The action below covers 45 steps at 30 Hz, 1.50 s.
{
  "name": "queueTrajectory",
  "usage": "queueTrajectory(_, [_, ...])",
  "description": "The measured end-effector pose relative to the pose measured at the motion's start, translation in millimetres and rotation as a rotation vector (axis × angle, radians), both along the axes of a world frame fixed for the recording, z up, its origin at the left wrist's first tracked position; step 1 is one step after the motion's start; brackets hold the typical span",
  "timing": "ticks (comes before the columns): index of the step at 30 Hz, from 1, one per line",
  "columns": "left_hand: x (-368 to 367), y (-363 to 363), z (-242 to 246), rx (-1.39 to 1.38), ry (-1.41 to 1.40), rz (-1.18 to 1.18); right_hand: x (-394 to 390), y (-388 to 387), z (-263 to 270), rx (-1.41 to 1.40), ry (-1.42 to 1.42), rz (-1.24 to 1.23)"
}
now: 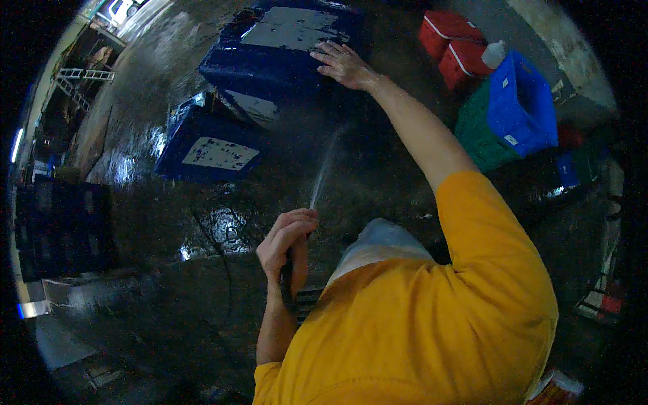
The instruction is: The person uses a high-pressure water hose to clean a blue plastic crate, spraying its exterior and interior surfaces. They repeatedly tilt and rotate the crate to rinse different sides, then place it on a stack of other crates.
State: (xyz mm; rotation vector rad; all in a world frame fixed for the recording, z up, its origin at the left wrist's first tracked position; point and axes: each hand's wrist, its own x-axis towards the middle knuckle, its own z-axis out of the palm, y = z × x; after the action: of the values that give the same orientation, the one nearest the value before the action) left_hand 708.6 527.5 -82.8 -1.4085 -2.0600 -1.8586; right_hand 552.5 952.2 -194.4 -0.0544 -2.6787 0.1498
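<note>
My left hand (287, 242) is closed around the end of a dark hose (287, 281), low before my body. A thin water jet (321, 177) leaves the hose and runs up towards dark shadow under a large dark blue bin (263, 68). My right hand (345, 66) reaches out with spread fingers at the right side of this bin, near its worn pale panel (293, 28); whether it touches the bin I cannot tell. A second dark blue bin (207, 162) with a patchy white panel stands nearer on the left.
Red cooler boxes (450, 33), a blue plastic crate (524, 106) and a green crate (481, 129) stand at the right. Dark stacked crates (66, 228) are at the left. The floor (142, 111) is wet and shiny. A ladder (83, 76) shows at the upper left.
</note>
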Motion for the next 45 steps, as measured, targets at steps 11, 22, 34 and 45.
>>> queueTrajectory(11, [58.1, 63.4, 77.8, 0.238, 0.194, 0.052, 18.9, 14.5, -30.5, -0.262, 0.353, -0.002])
queueTrajectory(22, [76.6, 139.3, 86.9, 0.175, 0.201, 0.063, 33.2, 7.8, -103.2, -0.436, 0.451, -0.192])
queueTrajectory(34, [38.2, 168.7, 65.4, -0.149, -0.011, 0.078, 55.7, -153.6, -124.3, -2.315, -0.294, 0.333])
queueTrajectory(45, [23.3, 182.4, 44.1, -0.05, 0.27, -0.017, -7.9, -151.8, -127.1, -2.392, 0.027, 0.049])
